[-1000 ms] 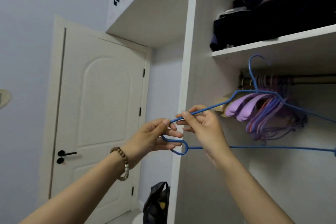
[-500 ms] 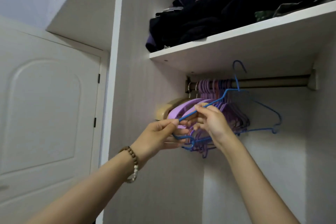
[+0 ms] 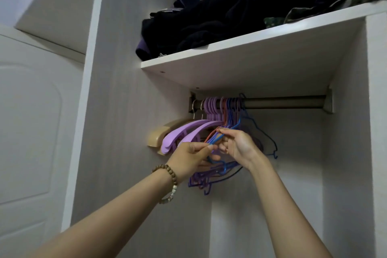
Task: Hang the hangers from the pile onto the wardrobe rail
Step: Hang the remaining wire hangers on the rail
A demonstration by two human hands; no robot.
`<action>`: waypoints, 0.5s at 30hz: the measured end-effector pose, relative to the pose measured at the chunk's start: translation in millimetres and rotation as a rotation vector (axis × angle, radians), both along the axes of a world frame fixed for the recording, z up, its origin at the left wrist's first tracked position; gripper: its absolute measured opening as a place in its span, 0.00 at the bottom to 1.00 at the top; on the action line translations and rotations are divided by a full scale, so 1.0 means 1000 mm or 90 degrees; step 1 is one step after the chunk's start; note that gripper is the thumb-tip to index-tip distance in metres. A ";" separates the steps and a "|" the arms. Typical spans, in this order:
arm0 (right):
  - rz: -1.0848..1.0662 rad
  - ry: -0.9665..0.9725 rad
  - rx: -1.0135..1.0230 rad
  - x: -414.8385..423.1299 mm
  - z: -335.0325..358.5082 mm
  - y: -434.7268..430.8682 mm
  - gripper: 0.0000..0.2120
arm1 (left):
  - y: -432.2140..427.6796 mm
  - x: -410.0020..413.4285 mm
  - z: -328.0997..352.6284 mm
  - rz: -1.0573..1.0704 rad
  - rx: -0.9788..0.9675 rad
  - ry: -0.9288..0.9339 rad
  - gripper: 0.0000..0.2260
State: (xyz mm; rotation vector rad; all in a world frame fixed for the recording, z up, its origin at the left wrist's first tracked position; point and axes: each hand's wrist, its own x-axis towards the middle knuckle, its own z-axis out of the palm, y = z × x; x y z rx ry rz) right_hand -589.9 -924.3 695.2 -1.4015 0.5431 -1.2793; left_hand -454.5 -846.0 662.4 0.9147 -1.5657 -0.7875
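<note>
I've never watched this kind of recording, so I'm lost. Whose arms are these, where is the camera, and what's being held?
No machine here: a person wears a camera on the head, so you see their own arms reaching into a wardrobe. The left hand, with a bead bracelet, and the right hand both pinch one blue wire hanger. Its hook seems to reach the rail, beside purple hangers and a beige hanger hanging there. Dark folded clothes lie on the shelf above.

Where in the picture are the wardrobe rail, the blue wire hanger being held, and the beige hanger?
wardrobe rail (image 3: 282, 101), head view, bare stretch of the bar.
blue wire hanger (image 3: 217, 139), head view, sloping shoulder wire.
beige hanger (image 3: 156, 138), head view, rounded left end.
</note>
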 end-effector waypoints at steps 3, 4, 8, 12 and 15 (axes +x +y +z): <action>0.007 0.037 0.023 0.001 -0.013 -0.005 0.10 | -0.002 0.007 -0.009 0.012 0.025 -0.017 0.09; 0.007 0.049 0.025 0.001 -0.017 -0.005 0.10 | -0.001 0.010 -0.012 0.014 0.037 -0.021 0.09; -0.061 0.076 0.007 0.005 -0.031 -0.007 0.07 | 0.004 0.022 -0.023 0.011 0.079 0.010 0.10; -0.191 0.133 -0.041 0.012 -0.040 -0.002 0.09 | 0.016 0.038 -0.026 0.039 0.098 0.027 0.11; -0.324 0.176 -0.109 0.019 -0.045 0.004 0.18 | 0.031 0.056 -0.026 0.060 0.084 0.028 0.11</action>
